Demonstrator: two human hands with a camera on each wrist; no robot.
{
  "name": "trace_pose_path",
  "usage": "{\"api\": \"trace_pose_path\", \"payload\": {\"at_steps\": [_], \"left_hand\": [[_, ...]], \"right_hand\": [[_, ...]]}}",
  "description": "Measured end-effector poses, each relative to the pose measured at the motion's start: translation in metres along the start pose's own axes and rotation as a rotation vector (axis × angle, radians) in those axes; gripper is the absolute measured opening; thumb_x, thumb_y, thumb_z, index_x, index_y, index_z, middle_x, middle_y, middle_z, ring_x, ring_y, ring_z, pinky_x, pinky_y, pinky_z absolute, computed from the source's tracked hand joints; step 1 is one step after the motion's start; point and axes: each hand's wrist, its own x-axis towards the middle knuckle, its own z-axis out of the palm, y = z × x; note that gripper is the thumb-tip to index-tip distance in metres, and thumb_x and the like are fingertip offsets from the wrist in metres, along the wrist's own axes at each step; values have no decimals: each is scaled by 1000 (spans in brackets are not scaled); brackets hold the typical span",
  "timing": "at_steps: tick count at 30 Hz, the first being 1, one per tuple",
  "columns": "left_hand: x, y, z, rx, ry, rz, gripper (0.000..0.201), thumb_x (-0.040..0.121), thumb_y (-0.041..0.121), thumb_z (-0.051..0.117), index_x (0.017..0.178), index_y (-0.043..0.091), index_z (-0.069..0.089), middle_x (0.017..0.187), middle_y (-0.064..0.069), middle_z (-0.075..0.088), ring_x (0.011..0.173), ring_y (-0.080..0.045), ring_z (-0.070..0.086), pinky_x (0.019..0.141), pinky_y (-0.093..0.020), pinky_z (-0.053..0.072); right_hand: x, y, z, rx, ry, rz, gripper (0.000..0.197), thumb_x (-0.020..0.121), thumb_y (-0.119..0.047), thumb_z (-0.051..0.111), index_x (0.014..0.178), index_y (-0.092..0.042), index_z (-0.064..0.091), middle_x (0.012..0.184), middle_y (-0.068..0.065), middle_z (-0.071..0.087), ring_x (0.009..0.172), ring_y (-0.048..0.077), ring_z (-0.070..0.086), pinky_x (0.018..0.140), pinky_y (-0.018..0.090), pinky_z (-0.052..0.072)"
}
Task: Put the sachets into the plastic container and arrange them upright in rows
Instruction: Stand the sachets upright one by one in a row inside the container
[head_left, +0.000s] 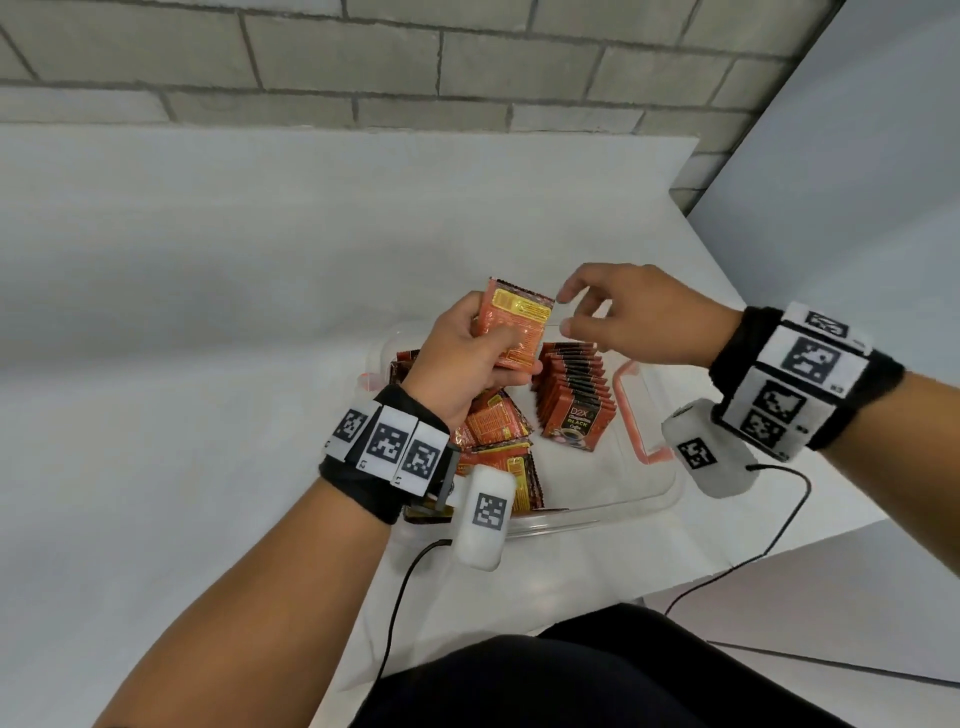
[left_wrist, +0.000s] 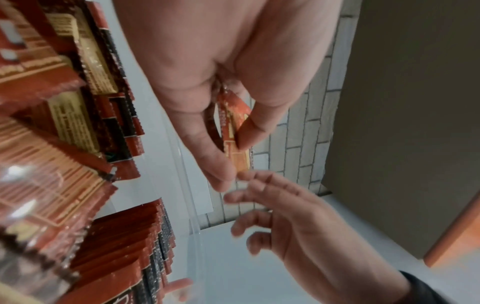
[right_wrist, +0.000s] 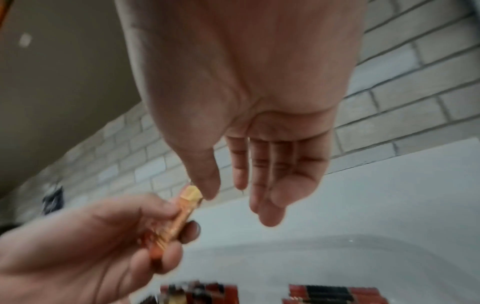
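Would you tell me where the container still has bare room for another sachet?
Bare floor lies between the upright row and the container's right wall and near wall. The left side is crowded with loose sachets.

The left hand (head_left: 462, 358) hides the held sachets' (head_left: 519, 322) lower half; their count is unclear.

Bare floor is left inside the plastic container (head_left: 660, 499) along its right wall and near edge; the upright row (head_left: 574, 395) and loose sachets (head_left: 498, 431) block its left side.
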Motion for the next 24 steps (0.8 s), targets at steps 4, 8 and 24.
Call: {"api": "trace_pose_path", "payload": {"at_steps": [4, 8, 24], "left_hand": [[-2, 5, 9, 84, -58, 16, 18, 90, 4, 61, 102, 17, 61, 90, -7, 71, 76, -25, 72, 61, -24, 59], [0, 4, 15, 157, -113, 11, 21, 87, 4, 64, 105, 16, 62, 92, -5, 72, 77, -22, 72, 61, -23, 59], [11, 15, 32, -152, -62, -78, 17, 96, 2, 46, 106, 1, 60, 90, -14, 70, 74, -18, 71, 71, -35, 59]], "right_hand": [[-14, -1, 4, 374, 131, -60, 28, 91, -26, 61, 119, -27, 56, 103, -8, 64, 80, 15, 65, 70, 26, 48], [-19, 7, 10, 439, 215, -104, 10, 89, -16, 64, 97, -22, 63, 87, -3, 66, 75, 18, 63, 68, 26, 51], [-41, 29, 45, -70, 559, -442, 13, 82, -17, 64, 88, -9, 72, 89, 6, 66, 77, 27, 61, 67, 42, 53]]}}
